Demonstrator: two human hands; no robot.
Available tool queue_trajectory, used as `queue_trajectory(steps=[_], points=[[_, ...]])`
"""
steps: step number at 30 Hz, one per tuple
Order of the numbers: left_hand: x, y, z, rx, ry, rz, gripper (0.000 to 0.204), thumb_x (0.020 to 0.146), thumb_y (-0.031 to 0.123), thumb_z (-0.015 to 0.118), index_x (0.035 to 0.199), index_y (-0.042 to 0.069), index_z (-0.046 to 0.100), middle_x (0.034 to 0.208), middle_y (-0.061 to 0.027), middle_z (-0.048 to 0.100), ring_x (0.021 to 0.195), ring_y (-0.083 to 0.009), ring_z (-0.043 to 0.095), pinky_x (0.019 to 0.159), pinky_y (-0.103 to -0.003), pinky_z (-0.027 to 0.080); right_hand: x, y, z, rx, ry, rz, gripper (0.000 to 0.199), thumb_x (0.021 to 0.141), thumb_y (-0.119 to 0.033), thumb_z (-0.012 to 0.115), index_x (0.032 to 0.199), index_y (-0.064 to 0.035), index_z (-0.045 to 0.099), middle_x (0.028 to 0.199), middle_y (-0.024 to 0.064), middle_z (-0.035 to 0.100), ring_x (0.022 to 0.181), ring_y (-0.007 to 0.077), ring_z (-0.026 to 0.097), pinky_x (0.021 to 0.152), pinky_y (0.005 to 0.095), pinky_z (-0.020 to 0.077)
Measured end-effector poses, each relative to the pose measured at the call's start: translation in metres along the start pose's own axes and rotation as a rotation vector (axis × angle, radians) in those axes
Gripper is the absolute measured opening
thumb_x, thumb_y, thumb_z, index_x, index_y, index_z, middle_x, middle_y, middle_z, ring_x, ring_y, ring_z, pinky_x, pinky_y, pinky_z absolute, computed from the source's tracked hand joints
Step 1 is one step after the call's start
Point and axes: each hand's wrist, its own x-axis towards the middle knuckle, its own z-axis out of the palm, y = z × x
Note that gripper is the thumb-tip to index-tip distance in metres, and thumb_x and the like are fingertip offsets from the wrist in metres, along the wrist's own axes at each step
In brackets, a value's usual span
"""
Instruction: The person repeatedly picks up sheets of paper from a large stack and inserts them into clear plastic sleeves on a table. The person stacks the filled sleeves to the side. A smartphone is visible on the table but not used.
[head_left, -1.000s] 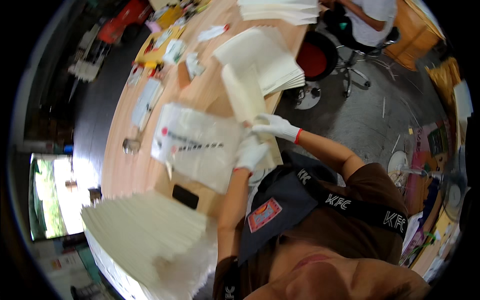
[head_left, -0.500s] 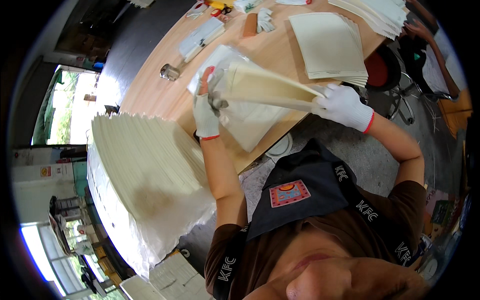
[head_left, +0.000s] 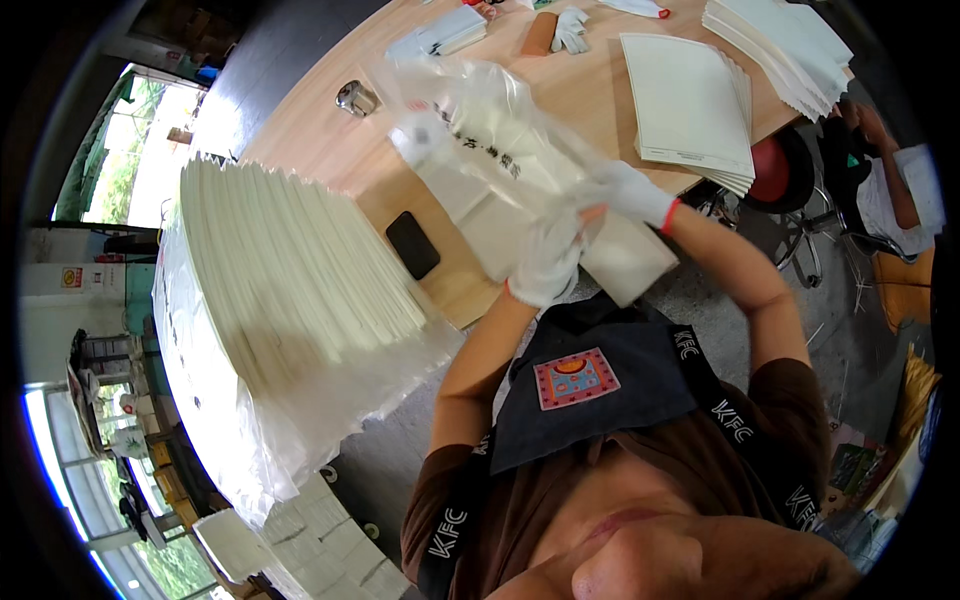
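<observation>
In front of me, a clear plastic bag (head_left: 495, 105) with dark printed marks spreads over the table. Below it lie cream paper sheets (head_left: 630, 262), one corner jutting out past the table's near edge. My left hand (head_left: 548, 258), in a white knitted glove with bare fingertips, is closed at the bag's near end. My right hand (head_left: 637, 194), gloved in white with a red cuff, meets it there from the right, its fingers curled on the film. The two hands overlap and are somewhat blurred, so the exact fingertip contact is hidden.
A tall pile of cream sheets (head_left: 290, 280) in plastic stands at my left. Beside it lie a black phone (head_left: 413, 245) and a metal cylinder (head_left: 356, 98). Flat cream stacks (head_left: 685, 100) occupy the table's right, near a red stool (head_left: 768, 168) and another person's hand (head_left: 868, 125).
My hands have come together from either side of the cream sheets and moved nearer my body. The plastic bag now lies spread out ahead of them. The phone has come into view.
</observation>
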Motion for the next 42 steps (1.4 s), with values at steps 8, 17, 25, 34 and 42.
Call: queue_trajectory(steps=[8, 17, 25, 34, 42], points=[[0.023, -0.018, 0.018, -0.36, 0.164, -0.26, 0.028, 0.079, -0.002, 0.053, 0.105, 0.006, 0.058, 0.095, -0.0151, 0.062, 0.082, -0.0293, 0.062, 0.072, -0.034, 0.048, -0.015, -0.089, 0.038, -0.683, -0.078, 0.131, 0.026, 0.076, -0.02, 0.062, 0.099, -0.009, 0.061, 0.105, 0.013, 0.06, 0.095, 0.0295, 0.057, 0.079, 0.0382, 0.0477], [-0.069, -0.021, 0.03, 0.351, 0.226, 0.023, 0.013, 0.074, 0.004, 0.061, 0.086, 0.007, 0.06, 0.078, -0.0114, 0.057, 0.071, -0.0276, 0.056, 0.062, -0.036, 0.044, -0.038, -0.007, 0.023, -0.93, -0.045, 0.493, 0.041, 0.081, -0.016, 0.053, 0.121, -0.0067, 0.048, 0.085, 0.0106, 0.066, 0.077, 0.0336, 0.065, 0.064, 0.0433, 0.0509], [-0.178, -0.045, 0.013, 0.273, 0.621, -0.654, 0.016, 0.07, 0.0, 0.062, 0.073, 0.006, 0.047, 0.069, -0.0059, 0.048, 0.06, -0.0204, 0.048, 0.056, -0.031, 0.041, -0.108, -0.063, 0.038, -1.009, -0.149, 0.14, 0.019, 0.084, -0.023, 0.05, 0.084, -0.0056, 0.057, 0.071, 0.0131, 0.066, 0.064, 0.0309, 0.066, 0.055, 0.0417, 0.0516], [-0.219, 0.019, 0.023, 0.114, 0.552, -0.496, 0.015, 0.073, -0.001, 0.064, 0.078, 0.006, 0.052, 0.065, -0.0071, 0.049, 0.053, -0.0198, 0.05, 0.049, -0.03, 0.04, -0.159, -0.079, 0.047, -0.867, -0.304, 0.211, 0.027, 0.084, -0.033, 0.051, 0.072, -0.0101, 0.057, 0.058, 0.0099, 0.062, 0.049, 0.0273, 0.062, 0.043, 0.0407, 0.0462], [-0.258, -0.023, 0.048, 0.186, 0.283, -0.765, 0.02, 0.072, 0.0, 0.06, 0.089, 0.005, 0.05, 0.078, -0.0088, 0.052, 0.065, -0.02, 0.054, 0.059, -0.031, 0.046, -0.134, -0.061, 0.023, -1.021, -0.688, 0.211, 0.02, 0.08, -0.015, 0.052, 0.085, -0.0043, 0.069, 0.076, 0.0114, 0.068, 0.069, 0.031, 0.067, 0.054, 0.0445, 0.0516]])
